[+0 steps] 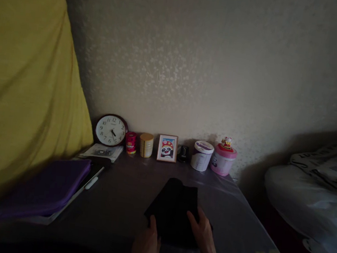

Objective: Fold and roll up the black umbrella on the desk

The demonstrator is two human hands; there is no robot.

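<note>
A folded black cloth (174,206) lies on the dark table (116,214) near its front edge. My left hand (146,246) rests at the cloth's near left edge, thumb up against it, fingers curled. My right hand (202,232) lies on the cloth's near right corner with fingers stretched flat over it. Neither hand lifts the cloth off the table.
Along the wall stand a round clock (111,130), a red tin (131,143), a yellow tin (146,145), a framed panda picture (167,148), a white tub (202,155) and a pink tub (223,159). A purple folder (48,188) lies left. Yellow curtain (18,85) left, bedding (316,192) right.
</note>
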